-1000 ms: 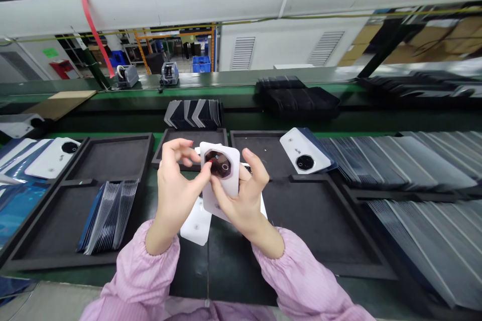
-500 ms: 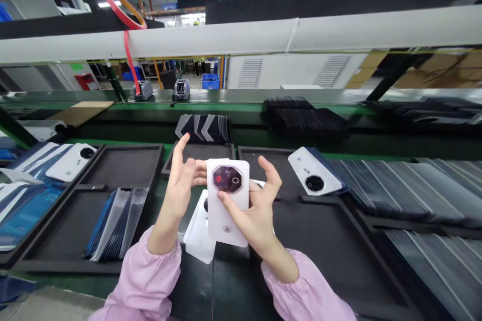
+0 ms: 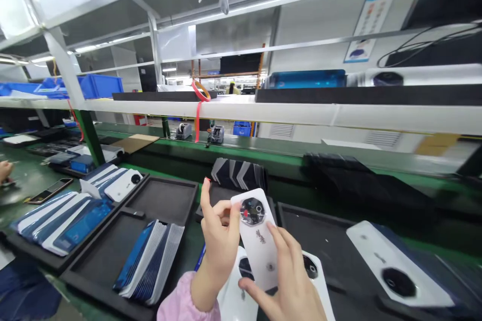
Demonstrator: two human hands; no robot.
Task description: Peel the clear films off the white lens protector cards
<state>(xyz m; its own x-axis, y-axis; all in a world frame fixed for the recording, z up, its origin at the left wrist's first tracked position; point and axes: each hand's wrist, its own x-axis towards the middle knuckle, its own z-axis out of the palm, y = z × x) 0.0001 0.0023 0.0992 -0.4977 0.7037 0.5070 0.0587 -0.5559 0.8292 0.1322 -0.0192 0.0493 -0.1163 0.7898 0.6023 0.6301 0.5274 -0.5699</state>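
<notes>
A white phone back cover (image 3: pixel 259 241) with a dark octagonal camera window is held up, slightly tilted, in front of me. A small red mark shows on that window. Thumb and bent fingers of my left hand (image 3: pixel 220 246) pinch its upper left corner, the index finger pointing up. My right hand (image 3: pixel 293 276) spans the lower half, fingertips on the right edge and thumb by the left side. Beneath, another white phone back cover (image 3: pixel 235 306) lies on the bench, with a third one (image 3: pixel 320 281) partly hidden behind my right hand.
Left stands a black tray (image 3: pixel 98 261) with a row of blue and silver panels (image 3: pixel 150 261). Farther left are more covers (image 3: pixel 64 220) and a phone (image 3: pixel 50 190). On the right, a white cover (image 3: pixel 376 246) rests over dark panels. A shelf rail (image 3: pixel 293 113) crosses above. Another person's hand (image 3: pixel 4 170) shows far left.
My view has swung left and up. My left hand, earlier behind the cover with fingers spread, now pinches its corner. My right thumb has moved off the cover's face, and the cover is tilted.
</notes>
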